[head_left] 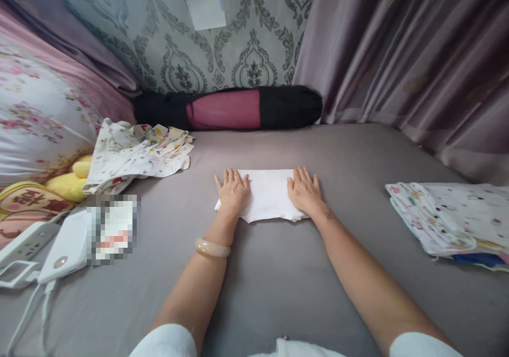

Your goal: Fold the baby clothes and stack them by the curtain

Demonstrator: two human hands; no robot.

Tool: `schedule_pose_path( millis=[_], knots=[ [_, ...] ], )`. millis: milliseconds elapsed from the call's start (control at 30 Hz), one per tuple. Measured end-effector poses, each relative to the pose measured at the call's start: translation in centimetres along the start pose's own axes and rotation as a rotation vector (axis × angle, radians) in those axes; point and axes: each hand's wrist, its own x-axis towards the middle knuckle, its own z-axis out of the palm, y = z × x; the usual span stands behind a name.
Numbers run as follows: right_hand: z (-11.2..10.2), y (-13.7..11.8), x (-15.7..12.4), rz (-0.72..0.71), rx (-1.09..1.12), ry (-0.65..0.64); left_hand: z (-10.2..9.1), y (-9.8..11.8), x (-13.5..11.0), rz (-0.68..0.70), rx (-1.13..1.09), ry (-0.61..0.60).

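A white folded cloth [268, 195] lies flat on the grey bed sheet [286, 272], its near edge slightly uneven. My left hand [233, 191] rests palm down on its left end, fingers spread and pointing away from me. On the right end, my right hand [305, 190] presses flat, also with its fingers apart. Neither hand grips anything. A pale bangle [212, 248] circles my left wrist. What kind of garment or cloth this is cannot be told from its folded shape.
At the back lies a black and maroon rolled bag [222, 109]. Crumpled printed cloth [139, 155] sits at left, near a white power strip [29, 240] and a white device with cables [69, 245]. A stack of folded printed cloths [457, 214] lies at right.
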Motion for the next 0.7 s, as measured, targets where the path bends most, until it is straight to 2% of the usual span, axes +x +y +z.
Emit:
schedule_pose_path(
  millis=[267, 467, 633, 700],
  knots=[
    [0.4, 0.2, 0.2, 0.006, 0.006, -0.016, -0.1, -0.1, 0.0, 0.012, -0.002, -0.011],
    [-0.2, 0.9, 0.3, 0.043, 0.027, 0.000, -0.3, -0.8, 0.1, -0.021, -0.009, 0.078],
    [-0.3, 1.4, 0.4, 0.054, 0.011, -0.063, -0.3, -1.6, 0.4, 0.007, -0.007, -0.077],
    [-0.3, 1.4, 0.4, 0.056, 0.007, -0.066, -0.3, -1.7, 0.5, 0.001, -0.004, -0.091]
  ],
)
